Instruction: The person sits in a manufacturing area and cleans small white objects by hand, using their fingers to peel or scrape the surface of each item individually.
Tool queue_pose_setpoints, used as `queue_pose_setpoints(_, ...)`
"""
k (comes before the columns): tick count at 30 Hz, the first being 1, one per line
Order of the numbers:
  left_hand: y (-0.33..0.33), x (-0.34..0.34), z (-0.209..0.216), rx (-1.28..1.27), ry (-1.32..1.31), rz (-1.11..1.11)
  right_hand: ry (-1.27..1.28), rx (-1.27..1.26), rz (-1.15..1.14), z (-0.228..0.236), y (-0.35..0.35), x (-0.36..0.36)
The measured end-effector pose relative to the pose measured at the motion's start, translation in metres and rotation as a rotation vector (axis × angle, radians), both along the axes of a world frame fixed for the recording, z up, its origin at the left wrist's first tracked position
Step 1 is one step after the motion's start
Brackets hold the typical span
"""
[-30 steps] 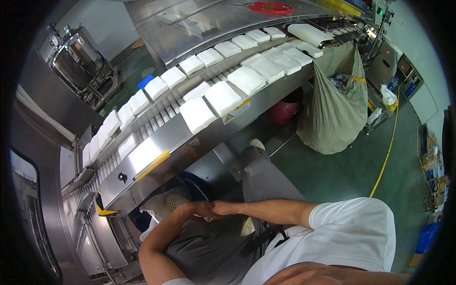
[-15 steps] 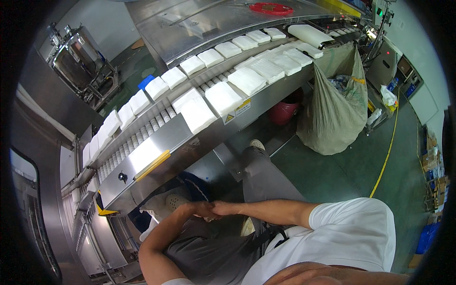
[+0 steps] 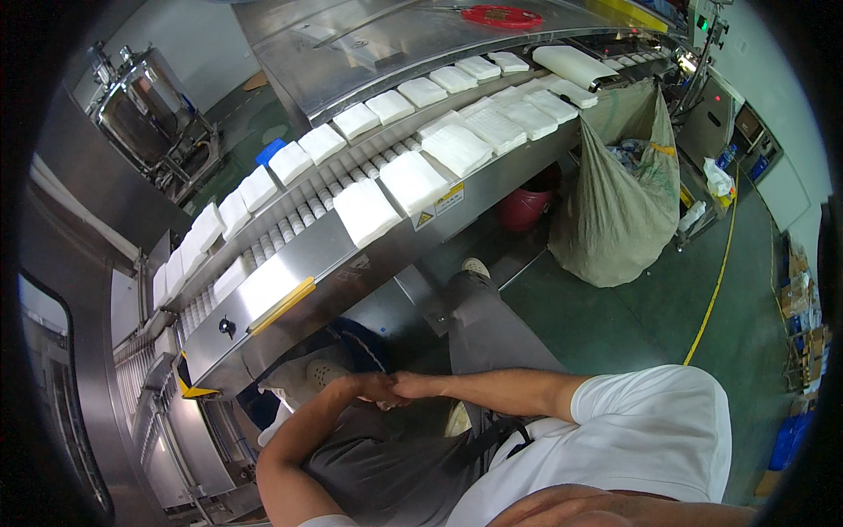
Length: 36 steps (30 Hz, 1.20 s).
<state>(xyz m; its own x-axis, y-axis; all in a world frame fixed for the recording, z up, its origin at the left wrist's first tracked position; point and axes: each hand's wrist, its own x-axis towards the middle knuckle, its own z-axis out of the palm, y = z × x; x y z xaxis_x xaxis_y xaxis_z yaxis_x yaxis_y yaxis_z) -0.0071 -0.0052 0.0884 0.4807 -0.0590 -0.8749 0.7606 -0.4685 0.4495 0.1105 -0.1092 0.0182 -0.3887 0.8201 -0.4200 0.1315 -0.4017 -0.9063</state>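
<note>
My left hand [image 3: 375, 386] and my right hand [image 3: 410, 387] meet low over my lap, pressed together below the conveyor's near side. Both look closed. Their fingers are mostly hidden, and whatever may be between them cannot be made out. Beyond them, folded white pads [image 3: 414, 182] lie in a row along the conveyor's near ledge. A second row of white pads [image 3: 320, 144] runs along its far side. Between the rows, a white pad [image 3: 233, 277] sits on the rollers [image 3: 305, 213] toward the left end. Neither hand touches the pads.
A large cloth sack [image 3: 615, 211] hangs at the conveyor's right, beside a dark red bucket [image 3: 524, 207]. A yellow handle [image 3: 283, 306] and a black knob [image 3: 226, 326] are on the steel side. A steel tank [image 3: 145, 110] stands far left. Boxes [image 3: 797, 294] line the right wall.
A white pad on the rollers has travelled left along the conveyor, from behind the near row to near the left end. My hands have not visibly moved.
</note>
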Motion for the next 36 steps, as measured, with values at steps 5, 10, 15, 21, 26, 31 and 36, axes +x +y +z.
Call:
queue_pose_setpoints(5, 0.000, 0.002, -0.002, -0.006, 0.018, -0.059, 0.020, -0.001, 0.016, 0.009, 0.000, 0.001)
queue_pose_setpoints(10, -0.001, 0.007, 0.005, 0.025, 0.008, -0.077, 0.045, -0.072, 0.003, 0.009, -0.001, 0.003)
queue_pose_setpoints(15, 0.001, 0.000, -0.004, 0.032, -0.018, -0.056, 0.037, -0.069, 0.037, 0.006, 0.000, 0.003)
queue_pose_setpoints(21, 0.002, -0.001, -0.004, 0.014, -0.030, -0.044, 0.044, -0.068, 0.018, -0.003, 0.001, -0.001)
queue_pose_setpoints(26, 0.001, 0.003, 0.001, -0.001, 0.009, -0.044, 0.033, 0.044, -0.073, -0.006, -0.002, -0.002)
queue_pose_setpoints(31, 0.002, -0.007, -0.005, -0.030, 0.011, 0.004, 0.005, -0.047, 0.065, 0.022, 0.001, 0.003)
queue_pose_setpoints(36, 0.002, -0.006, -0.019, -0.029, 0.043, 0.012, -0.027, -0.002, 0.076, 0.018, 0.001, 0.005)
